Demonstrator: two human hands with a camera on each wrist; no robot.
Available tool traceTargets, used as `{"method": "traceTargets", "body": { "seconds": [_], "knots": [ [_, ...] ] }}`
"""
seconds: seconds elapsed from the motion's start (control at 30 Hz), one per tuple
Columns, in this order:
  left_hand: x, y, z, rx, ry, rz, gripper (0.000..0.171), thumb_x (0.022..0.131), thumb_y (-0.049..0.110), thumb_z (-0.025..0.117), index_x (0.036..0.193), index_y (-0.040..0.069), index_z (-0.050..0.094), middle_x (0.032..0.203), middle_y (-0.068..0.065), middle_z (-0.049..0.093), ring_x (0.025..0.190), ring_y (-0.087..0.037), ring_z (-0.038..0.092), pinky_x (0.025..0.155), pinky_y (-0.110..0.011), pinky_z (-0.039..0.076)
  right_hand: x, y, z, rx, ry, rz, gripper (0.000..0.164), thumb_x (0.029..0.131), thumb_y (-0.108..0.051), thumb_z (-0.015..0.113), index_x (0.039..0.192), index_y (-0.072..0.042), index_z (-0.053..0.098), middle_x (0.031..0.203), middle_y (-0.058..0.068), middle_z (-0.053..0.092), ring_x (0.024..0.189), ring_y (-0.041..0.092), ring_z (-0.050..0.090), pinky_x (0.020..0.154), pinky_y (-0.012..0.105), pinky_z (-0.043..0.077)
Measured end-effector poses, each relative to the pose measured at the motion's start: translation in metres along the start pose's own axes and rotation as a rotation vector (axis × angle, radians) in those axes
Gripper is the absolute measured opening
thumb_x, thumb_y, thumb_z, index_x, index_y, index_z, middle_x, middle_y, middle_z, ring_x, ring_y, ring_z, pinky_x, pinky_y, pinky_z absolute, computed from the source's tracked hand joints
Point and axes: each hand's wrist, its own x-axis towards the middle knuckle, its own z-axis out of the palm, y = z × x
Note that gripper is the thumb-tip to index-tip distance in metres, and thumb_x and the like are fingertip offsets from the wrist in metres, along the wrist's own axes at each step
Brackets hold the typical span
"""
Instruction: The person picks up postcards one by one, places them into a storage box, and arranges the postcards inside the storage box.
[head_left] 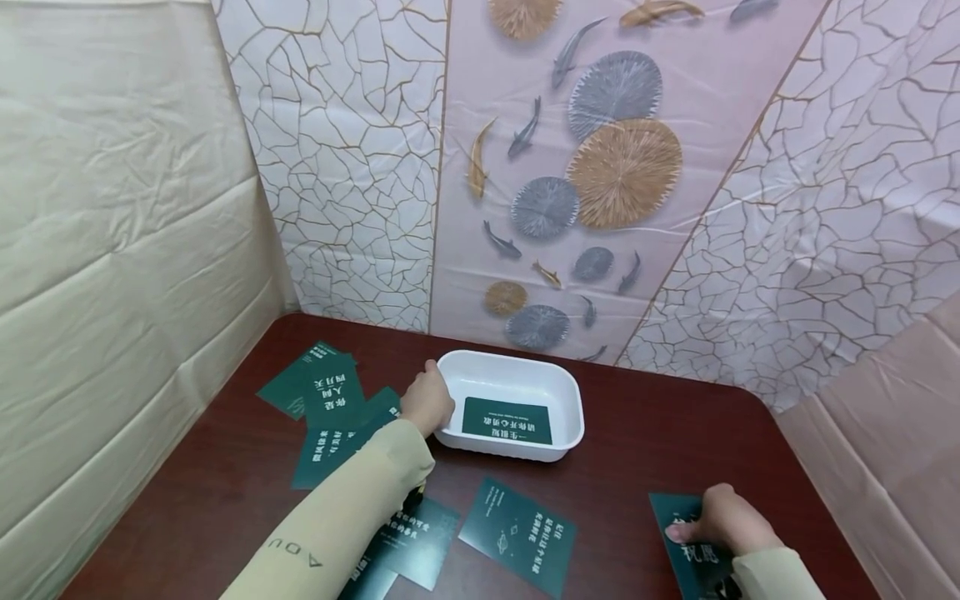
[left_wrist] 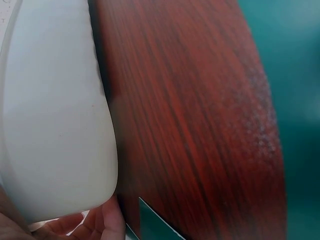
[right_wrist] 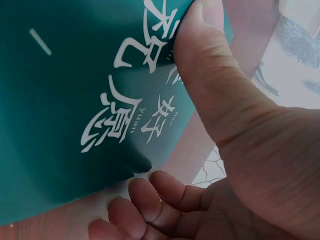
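At its left end, my left hand (head_left: pixel 427 400) grips the rim of a white plastic tray (head_left: pixel 574 417). The left wrist view shows fingertips (left_wrist: pixel 114 220) curled under a corner of the tray (left_wrist: pixel 60 125). Flat inside the tray lies a dark green card (head_left: pixel 506 419) with white writing. Over at the right side of the table, my right hand (head_left: pixel 731 521) pinches another green card (head_left: pixel 669 510) with large white characters. In the right wrist view the thumb lies across the printed face of that card (right_wrist: pixel 60 95), with the other fingers at its edge.
Several green cards (head_left: pixel 333 400) overlap left of the tray. In front lie a single green card (head_left: pixel 517 533) and a few more (head_left: pixel 423 550) partly under my left sleeve. Fabric walls (head_left: pixel 352 183) enclose the dark red wooden table (head_left: pixel 660 425) at back and sides.
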Motion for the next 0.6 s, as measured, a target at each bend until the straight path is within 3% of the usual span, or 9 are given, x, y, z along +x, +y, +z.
{"method": "traceTargets", "body": {
  "seconds": [0.17, 0.23, 0.33, 0.4, 0.5, 0.6],
  "knots": [
    [0.0, -0.001, 0.0, -0.008, -0.001, 0.005, 0.075, 0.087, 0.013, 0.068, 0.147, -0.001, 0.024, 0.123, -0.022, 0.055, 0.097, -0.031, 0.06, 0.083, -0.051, 0.05, -0.005, -0.005, 0.0, -0.015, 0.013, 0.009, 0.11, 0.063, -0.06, 0.079, 0.116, 0.028, 0.04, 0.097, 0.03, 0.055, 0.085, 0.031, 0.056, 0.08, 0.05, 0.05],
    [0.0, -0.001, 0.0, -0.008, -0.003, 0.006, 0.075, 0.087, 0.013, 0.068, 0.147, -0.001, 0.024, 0.124, -0.022, 0.055, 0.098, -0.031, 0.06, 0.083, -0.052, 0.05, 0.012, 0.005, 0.005, -0.019, 0.016, 0.018, 0.113, 0.058, -0.063, 0.079, 0.116, 0.027, 0.042, 0.096, 0.028, 0.056, 0.083, 0.03, 0.056, 0.077, 0.051, 0.05],
    [0.001, -0.002, 0.0, -0.009, -0.002, 0.004, 0.075, 0.087, 0.013, 0.068, 0.146, -0.001, 0.025, 0.123, -0.022, 0.055, 0.097, -0.031, 0.06, 0.083, -0.052, 0.05, 0.016, 0.008, 0.007, -0.018, 0.018, 0.025, 0.112, 0.058, -0.064, 0.079, 0.114, 0.026, 0.045, 0.095, 0.028, 0.058, 0.083, 0.031, 0.057, 0.076, 0.052, 0.05],
    [0.001, -0.002, 0.001, -0.009, -0.003, 0.002, 0.075, 0.087, 0.013, 0.068, 0.146, -0.001, 0.025, 0.123, -0.022, 0.055, 0.097, -0.031, 0.06, 0.083, -0.052, 0.05, 0.014, 0.007, 0.006, -0.013, 0.019, 0.02, 0.107, 0.059, -0.063, 0.078, 0.112, 0.024, 0.049, 0.092, 0.025, 0.06, 0.08, 0.029, 0.057, 0.075, 0.051, 0.051],
    [0.001, -0.002, 0.001, -0.007, -0.001, 0.005, 0.075, 0.087, 0.013, 0.068, 0.146, -0.001, 0.025, 0.122, -0.022, 0.055, 0.096, -0.031, 0.061, 0.082, -0.052, 0.051, -0.01, -0.007, -0.001, -0.009, 0.02, -0.002, 0.094, 0.065, -0.06, 0.078, 0.107, 0.021, 0.055, 0.089, 0.021, 0.062, 0.079, 0.027, 0.057, 0.075, 0.049, 0.051],
    [0.001, -0.001, 0.001, -0.007, 0.001, 0.008, 0.075, 0.087, 0.013, 0.068, 0.147, -0.001, 0.024, 0.122, -0.022, 0.055, 0.097, -0.032, 0.061, 0.082, -0.052, 0.051, -0.01, -0.006, -0.001, -0.004, 0.024, -0.002, 0.09, 0.064, -0.061, 0.078, 0.103, 0.018, 0.059, 0.084, 0.015, 0.062, 0.076, 0.025, 0.055, 0.073, 0.047, 0.051]
  ]
}}
